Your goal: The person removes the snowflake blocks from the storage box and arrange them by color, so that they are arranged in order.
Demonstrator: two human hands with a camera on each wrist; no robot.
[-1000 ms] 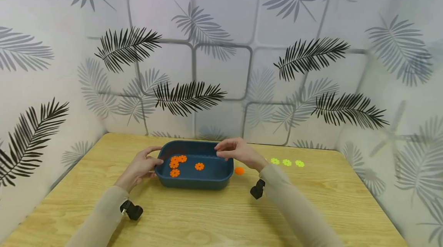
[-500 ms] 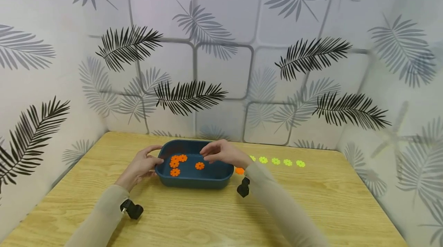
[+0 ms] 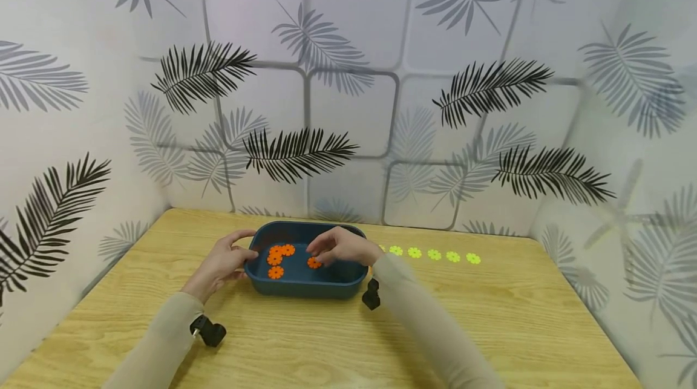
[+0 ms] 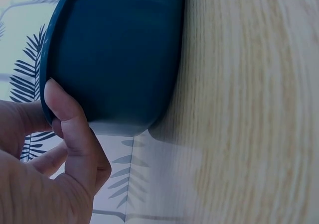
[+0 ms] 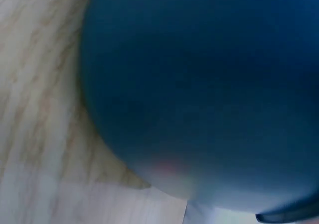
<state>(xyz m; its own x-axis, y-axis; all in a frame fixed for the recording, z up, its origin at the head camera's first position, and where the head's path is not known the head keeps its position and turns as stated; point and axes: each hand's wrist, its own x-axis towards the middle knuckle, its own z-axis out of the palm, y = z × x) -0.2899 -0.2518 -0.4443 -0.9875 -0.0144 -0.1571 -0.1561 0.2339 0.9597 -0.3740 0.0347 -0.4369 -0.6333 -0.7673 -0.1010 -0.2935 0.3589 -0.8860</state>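
Note:
A dark blue oblong plastic tub (image 3: 305, 290) stands on the table, with several orange flower-shaped pieces (image 3: 275, 272) on its floor. My left hand (image 3: 222, 263) pinches the tub's left rim. In the left wrist view, fingers (image 4: 70, 109) of that hand lie against the tub wall (image 4: 119, 55). My right hand (image 3: 345, 246) reaches over the right side into the tub, fingers bent loosely and a gap showing between thumb and fingertips. Just below those fingertips lies a lone orange flower-shaped piece (image 3: 313, 262), partly covered by them. Blurred tub wall (image 5: 199, 84) fills most of the right wrist view.
Several yellow-green flower-shaped pieces (image 3: 434, 254) lie in a row on the wooden table (image 3: 305, 340), right of the tub. A leaf-patterned wall (image 3: 348, 195) rises behind the table. Black wrist cameras (image 3: 371, 294) sit on both sleeves.
My right hand has moved left from the tub's right rim to the lone orange piece. More yellow-green pieces show, while the sleeve now covers the orange piece beside the tub. The left hand stays put.

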